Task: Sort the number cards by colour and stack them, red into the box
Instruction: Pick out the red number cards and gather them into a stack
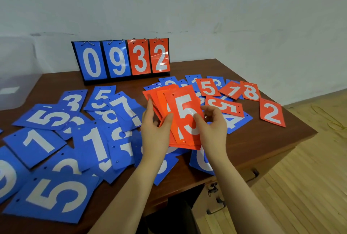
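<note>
Several red cards (185, 119), fanned, clasped in both hands: left hand (155, 130) cradling the stack, right hand (214, 124) pinching its top "5", probably squaring edges. Scoreboard (122, 59) behind; translucent box (16, 81) left of it.

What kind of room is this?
Probably a plain indoor room, maybe a games or sports room: a wooden table, a tabletop flip scoreboard, bare pale wall and wooden floor.
</note>
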### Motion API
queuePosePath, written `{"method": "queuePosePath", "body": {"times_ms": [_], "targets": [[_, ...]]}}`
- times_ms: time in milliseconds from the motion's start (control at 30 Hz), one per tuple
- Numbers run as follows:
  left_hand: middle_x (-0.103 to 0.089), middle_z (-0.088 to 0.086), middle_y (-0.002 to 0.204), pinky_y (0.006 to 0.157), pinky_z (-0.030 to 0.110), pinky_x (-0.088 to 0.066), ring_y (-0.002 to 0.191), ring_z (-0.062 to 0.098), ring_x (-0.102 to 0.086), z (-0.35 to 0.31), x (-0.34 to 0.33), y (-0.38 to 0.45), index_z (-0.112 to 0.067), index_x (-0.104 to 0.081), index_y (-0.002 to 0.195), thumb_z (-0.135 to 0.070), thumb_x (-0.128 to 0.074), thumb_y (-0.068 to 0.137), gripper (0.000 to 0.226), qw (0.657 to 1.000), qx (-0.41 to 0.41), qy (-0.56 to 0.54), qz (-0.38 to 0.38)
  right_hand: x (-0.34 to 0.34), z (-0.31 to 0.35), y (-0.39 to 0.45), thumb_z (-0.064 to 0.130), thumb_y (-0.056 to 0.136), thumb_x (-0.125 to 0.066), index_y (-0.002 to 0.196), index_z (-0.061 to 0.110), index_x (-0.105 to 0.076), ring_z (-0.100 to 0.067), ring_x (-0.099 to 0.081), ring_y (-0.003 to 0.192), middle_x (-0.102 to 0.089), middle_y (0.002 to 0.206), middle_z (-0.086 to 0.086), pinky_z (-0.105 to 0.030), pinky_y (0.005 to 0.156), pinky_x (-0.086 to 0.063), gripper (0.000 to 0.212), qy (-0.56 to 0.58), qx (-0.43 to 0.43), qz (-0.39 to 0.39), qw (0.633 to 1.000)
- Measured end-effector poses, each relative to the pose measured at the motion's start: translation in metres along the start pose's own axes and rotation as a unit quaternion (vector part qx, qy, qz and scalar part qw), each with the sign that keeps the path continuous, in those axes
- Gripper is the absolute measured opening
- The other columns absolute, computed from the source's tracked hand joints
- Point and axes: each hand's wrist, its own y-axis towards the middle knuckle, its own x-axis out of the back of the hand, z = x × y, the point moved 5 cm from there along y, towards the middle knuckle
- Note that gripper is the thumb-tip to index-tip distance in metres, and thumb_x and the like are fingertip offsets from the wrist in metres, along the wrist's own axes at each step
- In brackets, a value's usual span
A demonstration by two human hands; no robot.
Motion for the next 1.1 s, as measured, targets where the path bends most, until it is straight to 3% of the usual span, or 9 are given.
{"method": "queuePosePath", "body": {"times_ms": [133, 300, 533, 633, 733, 833, 933, 1033, 1100], "targets": [[-0.048, -0.007, 0.134, 0.085, 0.036, -0.054, 0.112, 0.010, -0.055, 0.005, -0.011, 0.007, -0.038, -0.027, 0.142, -0.023, -0.066, 0.084, 0.072, 1.000, -0.003, 0.014, 0.017, -0.004, -0.004, 0.010, 0.025, 0.089, -0.062, 0.107, 0.028, -0.055, -0.011, -0.053, 0.106, -0.055, 0.111, 0.009, -0.020, 0.081, -0.046, 0.019, -0.042, 0.021, 0.016, 0.999], [-0.049, -0.006, 0.133, 0.086, 0.043, -0.054, 0.114, 0.014, -0.056, 0.020, -0.011, 0.026, -0.040, -0.027, 0.141, -0.021, -0.065, 0.085, 0.071, 0.999, 0.008, 0.033, -0.004, 0.009, -0.032, 0.055, 0.045, 0.094, -0.048, 0.133, 0.027, -0.050, -0.023, -0.032, 0.135, -0.040, 0.145, 0.001, -0.052, 0.111, -0.027, 0.043, -0.214, -0.011, 0.038, 0.976], [-0.049, -0.004, 0.132, 0.082, 0.030, -0.052, 0.114, 0.013, -0.054, 0.034, -0.004, 0.049, -0.034, -0.024, 0.144, -0.017, -0.063, 0.087, 0.071, 0.999, 0.019, 0.044, -0.015, -0.006, -0.064, 0.100, 0.047, 0.100, -0.022, 0.146, 0.033, -0.025, -0.032, -0.005, 0.146, -0.013, 0.159, -0.003, -0.053, 0.115, -0.003, 0.049, -0.439, -0.048, 0.158, 0.883], [-0.049, -0.004, 0.132, 0.086, 0.036, -0.053, 0.116, 0.015, -0.053, 0.033, 0.000, 0.054, -0.033, -0.024, 0.144, -0.019, -0.062, 0.087, 0.070, 0.998, 0.018, 0.048, -0.025, -0.019, -0.061, 0.101, 0.043, 0.100, -0.024, 0.132, 0.031, -0.046, -0.024, -0.021, 0.142, -0.038, 0.146, 0.002, -0.055, 0.112, -0.002, 0.040, -0.459, 0.008, 0.190, 0.868], [-0.050, -0.004, 0.131, 0.087, 0.045, -0.054, 0.115, 0.017, -0.054, 0.033, 0.006, 0.053, -0.034, -0.025, 0.144, -0.020, -0.063, 0.087, 0.070, 0.997, 0.017, 0.060, -0.040, -0.025, -0.049, 0.084, 0.037, 0.101, -0.031, 0.095, 0.019, -0.062, -0.011, -0.052, 0.106, -0.062, 0.092, 0.007, -0.049, 0.111, 0.000, 0.037, -0.375, 0.075, 0.230, 0.895], [-0.051, -0.004, 0.132, 0.086, 0.044, -0.054, 0.115, 0.018, -0.055, 0.034, 0.016, 0.046, -0.035, -0.025, 0.143, -0.020, -0.063, 0.087, 0.069, 0.997, 0.028, 0.059, -0.047, -0.014, -0.041, 0.071, 0.038, 0.100, -0.036, 0.085, 0.011, -0.067, -0.007, -0.057, 0.089, -0.067, 0.078, -0.003, -0.038, 0.114, 0.000, 0.044, -0.331, 0.090, 0.216, 0.914], [-0.050, -0.003, 0.135, 0.074, 0.024, -0.054, 0.112, 0.014, -0.056, 0.035, 0.025, 0.035, -0.031, -0.026, 0.144, -0.018, -0.061, 0.088, 0.068, 0.997, 0.038, 0.047, -0.051, -0.006, -0.035, 0.066, 0.037, 0.099, -0.041, 0.078, 0.013, -0.068, -0.006, -0.057, 0.103, -0.069, 0.086, 0.001, -0.038, 0.114, -0.002, 0.042, -0.323, 0.104, 0.147, 0.929], [-0.051, -0.002, 0.133, 0.068, 0.017, -0.049, 0.107, 0.012, -0.055, 0.032, 0.027, 0.031, -0.030, -0.027, 0.144, -0.017, -0.060, 0.089, 0.066, 0.997, 0.040, 0.050, -0.052, 0.003, -0.034, 0.070, 0.045, 0.092, -0.051, 0.099, 0.016, -0.064, -0.024, -0.049, 0.115, -0.058, 0.112, -0.003, -0.045, 0.108, -0.017, 0.033, -0.374, 0.050, 0.038, 0.925], [-0.050, -0.001, 0.134, 0.073, 0.026, -0.054, 0.109, 0.014, -0.056, 0.028, 0.025, 0.032, -0.032, -0.026, 0.143, -0.018, -0.060, 0.089, 0.066, 0.997, 0.041, 0.048, -0.050, 0.003, -0.046, 0.068, 0.058, 0.083, -0.057, 0.116, 0.011, -0.056, -0.034, -0.037, 0.125, -0.047, 0.128, -0.011, -0.049, 0.107, -0.020, 0.058, -0.425, -0.029, 0.031, 0.904]]}}
